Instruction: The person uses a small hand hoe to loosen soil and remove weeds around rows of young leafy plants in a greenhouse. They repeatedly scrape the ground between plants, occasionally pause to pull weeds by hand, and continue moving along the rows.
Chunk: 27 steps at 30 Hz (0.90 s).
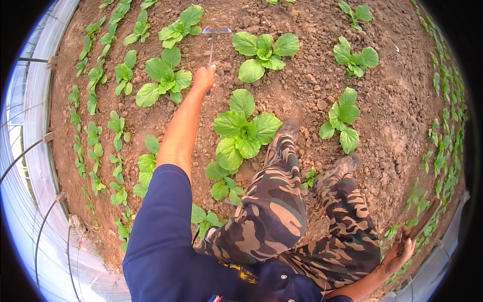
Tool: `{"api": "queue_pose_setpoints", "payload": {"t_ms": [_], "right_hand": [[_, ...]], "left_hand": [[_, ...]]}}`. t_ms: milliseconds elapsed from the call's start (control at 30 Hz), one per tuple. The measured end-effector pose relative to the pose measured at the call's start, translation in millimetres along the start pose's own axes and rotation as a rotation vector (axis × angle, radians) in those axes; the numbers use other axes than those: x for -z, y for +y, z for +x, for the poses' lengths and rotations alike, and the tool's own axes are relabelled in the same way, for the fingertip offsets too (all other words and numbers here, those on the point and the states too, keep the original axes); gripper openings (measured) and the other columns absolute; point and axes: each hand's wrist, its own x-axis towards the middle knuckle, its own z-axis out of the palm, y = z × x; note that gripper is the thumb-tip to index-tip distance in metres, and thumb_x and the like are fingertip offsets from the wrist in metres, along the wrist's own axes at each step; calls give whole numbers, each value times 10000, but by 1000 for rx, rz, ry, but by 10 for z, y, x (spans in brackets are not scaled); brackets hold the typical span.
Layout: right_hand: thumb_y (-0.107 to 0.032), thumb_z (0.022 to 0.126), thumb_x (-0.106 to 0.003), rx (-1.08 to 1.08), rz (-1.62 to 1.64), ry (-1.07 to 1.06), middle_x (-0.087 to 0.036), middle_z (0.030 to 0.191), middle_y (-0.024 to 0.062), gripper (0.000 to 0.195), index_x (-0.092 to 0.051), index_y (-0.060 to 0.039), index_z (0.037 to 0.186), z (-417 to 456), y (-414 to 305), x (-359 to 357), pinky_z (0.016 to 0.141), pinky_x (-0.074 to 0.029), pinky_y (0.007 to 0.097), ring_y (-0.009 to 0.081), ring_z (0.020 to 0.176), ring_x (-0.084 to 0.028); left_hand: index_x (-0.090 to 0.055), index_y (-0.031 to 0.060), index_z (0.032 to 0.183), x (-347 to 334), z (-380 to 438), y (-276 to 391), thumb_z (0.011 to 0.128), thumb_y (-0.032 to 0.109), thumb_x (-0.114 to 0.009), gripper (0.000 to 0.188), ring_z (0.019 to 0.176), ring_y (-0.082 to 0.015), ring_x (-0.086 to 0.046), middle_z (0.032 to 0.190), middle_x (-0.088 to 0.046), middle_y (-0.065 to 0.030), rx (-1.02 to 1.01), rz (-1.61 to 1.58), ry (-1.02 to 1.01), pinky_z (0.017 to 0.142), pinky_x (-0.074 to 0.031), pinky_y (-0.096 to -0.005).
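Note:
My left hand (204,79) is closed around the handle end of a small hand hoe (212,48), arm stretched forward. The hoe's thin shaft points away from me, and its wide metal blade (216,30) rests at the soil between two leafy green plants (165,80) (260,53). Low at the right, my right hand (400,251) grips a narrow, tan, stick-like tool (428,219) that slants up and outward. Its kind is unclear. A larger leafy green plant (247,132) grows close to my forward shoe (288,130).
Rows of leafy seedlings (96,145) run along the left, with more rows (445,143) at the far right. Cloddy brown soil (388,113) lies between. Plastic greenhouse sheeting (36,151) with curved hoops edges the left. A seedling (310,177) stands between my legs.

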Motion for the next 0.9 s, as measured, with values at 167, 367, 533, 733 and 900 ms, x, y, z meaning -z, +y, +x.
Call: {"api": "queue_pose_setpoints", "payload": {"t_ms": [167, 367, 533, 733, 900], "right_hand": [[-244, 842, -559, -128, 36, -1, -556, 1138, 112, 550, -433, 26, 1304, 99, 53, 77, 889, -360, 311, 205, 1136, -475], [-224, 872, -548, -92, 112, -44, -571, 1173, 132, 509, -445, 47, 1291, 89, 44, 127, 916, -378, 329, 219, 1143, -498], [-195, 894, -546, -76, 247, -60, -605, 1110, 141, 391, -523, 55, 1193, 60, 175, 314, 880, -425, 339, 245, 1099, -541], [-205, 897, -565, -81, 289, -75, -641, 1025, 136, 314, -587, 48, 1083, 46, 209, 344, 831, -450, 316, 243, 1041, -583], [-197, 895, -570, -86, 277, -18, -641, 987, 98, 297, -588, 31, 1085, 65, 299, 476, 755, -467, 270, 209, 1025, -589]], "left_hand": [[-596, -66, 837, -111, 51, -820, 881, 370, -554, 440, 739, -375, -641, 746, -632, -228, 19, 236, 118, 699, -489, -449], [-566, -61, 933, -30, -1321, -2040, 883, 435, -537, 499, 857, -423, -608, 866, -622, -288, 158, 296, 86, 756, -465, -474], [-522, -79, 992, 96, -2392, -2555, 879, 436, -545, 528, 893, -442, -595, 912, -608, -309, 273, 314, 42, 786, -460, -480], [-519, -94, 1022, 588, -4166, -3744, 865, 446, -557, 564, 905, -454, -584, 915, -599, -322, 421, 378, -69, 785, -454, -487], [-544, -85, 1025, 833, -5031, -3785, 876, 449, -535, 555, 935, -458, -573, 944, -598, -322, 528, 411, -60, 805, -444, -489]]}}
